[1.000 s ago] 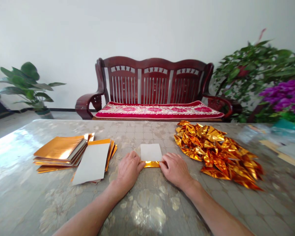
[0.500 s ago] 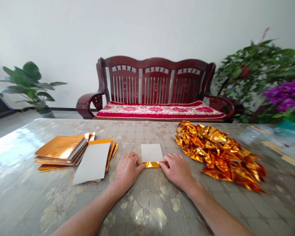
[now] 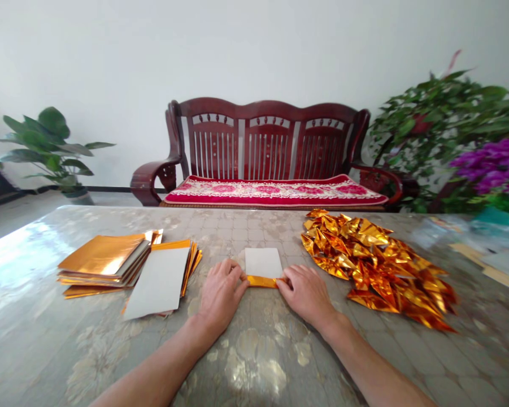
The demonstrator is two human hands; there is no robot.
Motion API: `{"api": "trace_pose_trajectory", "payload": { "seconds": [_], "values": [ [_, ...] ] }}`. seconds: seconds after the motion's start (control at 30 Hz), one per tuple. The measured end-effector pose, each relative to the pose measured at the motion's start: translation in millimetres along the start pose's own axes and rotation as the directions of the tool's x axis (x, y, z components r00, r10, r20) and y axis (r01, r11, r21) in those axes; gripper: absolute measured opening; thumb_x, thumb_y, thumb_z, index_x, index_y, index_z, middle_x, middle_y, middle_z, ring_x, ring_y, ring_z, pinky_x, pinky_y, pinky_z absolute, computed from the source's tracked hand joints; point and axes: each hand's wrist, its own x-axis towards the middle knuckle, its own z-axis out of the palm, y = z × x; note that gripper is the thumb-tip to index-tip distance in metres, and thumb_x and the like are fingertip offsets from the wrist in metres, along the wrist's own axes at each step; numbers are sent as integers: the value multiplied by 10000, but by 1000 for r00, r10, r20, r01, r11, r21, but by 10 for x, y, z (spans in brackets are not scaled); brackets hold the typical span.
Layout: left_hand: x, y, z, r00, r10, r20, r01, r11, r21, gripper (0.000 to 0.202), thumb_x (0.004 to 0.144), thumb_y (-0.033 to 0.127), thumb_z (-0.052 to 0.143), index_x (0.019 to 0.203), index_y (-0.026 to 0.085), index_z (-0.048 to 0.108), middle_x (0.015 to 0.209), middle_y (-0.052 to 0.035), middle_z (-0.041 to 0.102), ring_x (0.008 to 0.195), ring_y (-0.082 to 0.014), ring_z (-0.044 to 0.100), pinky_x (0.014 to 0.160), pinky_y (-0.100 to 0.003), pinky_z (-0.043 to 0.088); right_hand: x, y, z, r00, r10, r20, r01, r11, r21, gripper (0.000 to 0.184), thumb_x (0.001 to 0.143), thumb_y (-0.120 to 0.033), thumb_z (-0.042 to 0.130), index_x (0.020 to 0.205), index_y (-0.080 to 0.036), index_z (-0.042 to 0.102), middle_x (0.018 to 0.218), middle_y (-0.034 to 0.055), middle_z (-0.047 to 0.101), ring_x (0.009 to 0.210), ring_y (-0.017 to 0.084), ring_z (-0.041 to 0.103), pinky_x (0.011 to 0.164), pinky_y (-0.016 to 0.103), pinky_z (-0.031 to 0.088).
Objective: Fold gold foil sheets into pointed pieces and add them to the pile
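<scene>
A small sheet of gold foil paper (image 3: 262, 264) lies white side up at the middle of the table, its near edge rolled into a narrow gold strip. My left hand (image 3: 220, 294) pinches the left end of that rolled edge. My right hand (image 3: 305, 293) pinches the right end. Both hands rest on the table (image 3: 254, 362) with fingers curled on the fold.
Stacks of flat gold sheets (image 3: 105, 263) and a white-side-up sheet (image 3: 161, 280) lie at the left. A heap of folded gold pieces (image 3: 377, 265) is at the right. A red wooden bench (image 3: 266, 155) and potted plants (image 3: 449, 124) stand beyond the table.
The rolled gold edge has moved a little further up the sheet, so less white paper shows. Both hands shifted slightly forward with it.
</scene>
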Motion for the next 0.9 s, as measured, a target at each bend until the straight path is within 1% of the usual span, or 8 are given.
{"api": "trace_pose_trajectory", "payload": {
  "seconds": [0.07, 0.13, 0.23, 0.3, 0.37, 0.6, 0.7, 0.9],
  "values": [
    [-39, 44, 8, 989, 147, -20, -147, 989, -30, 159, 960, 261, 520, 923, 222, 669, 1045, -47, 649, 975, -200, 581, 884, -324, 451, -1, -4, -3, 1000, 0, 2, 0, 1000, -10, 210, 886, -276, 581, 686, -214, 558, 772, 15, 649, 757, 178, 555, 709, 309, 307],
    [-73, 101, 18, 961, 278, 1, -277, 958, -68, 224, 995, 234, 442, 1007, 236, 666, 1092, -41, 659, 1008, -181, 588, 920, -308, 460, -4, -4, -5, 1000, 0, 3, 0, 1000, -18, 209, 889, -280, 583, 691, -214, 559, 771, 16, 648, 759, 180, 555, 708, 311, 305],
    [-104, 188, 40, 923, 381, 59, -379, 924, -50, 245, 986, 193, 448, 1160, 217, 619, 1203, -55, 646, 1136, -197, 566, 1003, -326, 453, -11, 1, -5, 1000, -2, 4, 2, 1000, -19, 200, 892, -288, 582, 707, -214, 570, 774, 18, 649, 772, 186, 560, 708, 313, 301],
    [-115, 233, 59, 918, 384, 104, -386, 923, 2, 261, 957, 187, 504, 1201, 201, 594, 1237, -71, 638, 1183, -229, 552, 1022, -366, 458, -13, 3, -3, 1000, -4, 4, 4, 1000, -17, 200, 893, -288, 580, 708, -214, 571, 776, 19, 650, 775, 186, 561, 709, 312, 299],
    [-123, 260, 78, 920, 363, 148, -373, 927, 49, 250, 939, 190, 539, 1181, 199, 599, 1225, -79, 645, 1167, -249, 567, 1000, -393, 479, -11, 4, 0, 1000, -5, 1, 5, 1000, -13, 202, 890, -285, 580, 703, -213, 567, 773, 18, 650, 769, 184, 559, 707, 312, 297],
    [-161, 280, 116, 913, 323, 250, -363, 922, 136, 187, 938, 169, 534, 1102, 190, 621, 1150, -82, 675, 1084, -257, 613, 930, -396, 518, -6, 11, 22, 1000, -6, -15, 6, 1000, 8, 198, 886, -272, 574, 698, -213, 570, 762, 14, 647, 751, 175, 551, 703, 309, 290],
    [-195, 287, 128, 908, 342, 241, -388, 904, 178, 232, 942, 149, 512, 1151, 173, 611, 1172, -88, 673, 1090, -256, 618, 938, -392, 515, -13, 12, 30, 1000, -5, -21, 5, 1000, -2, 193, 884, -270, 579, 701, -212, 573, 758, 13, 646, 752, 174, 552, 704, 309, 290],
    [-294, 266, 214, 907, 395, 143, -420, 866, 272, 330, 939, 171, 522, 1259, 112, 579, 1302, -113, 631, 1191, -267, 584, 1064, -410, 439, -19, 17, 46, 1000, -7, -24, 7, 1000, -18, 172, 888, -257, 576, 723, -210, 587, 770, 14, 648, 766, 178, 554, 712, 311, 291]
  ]
}}
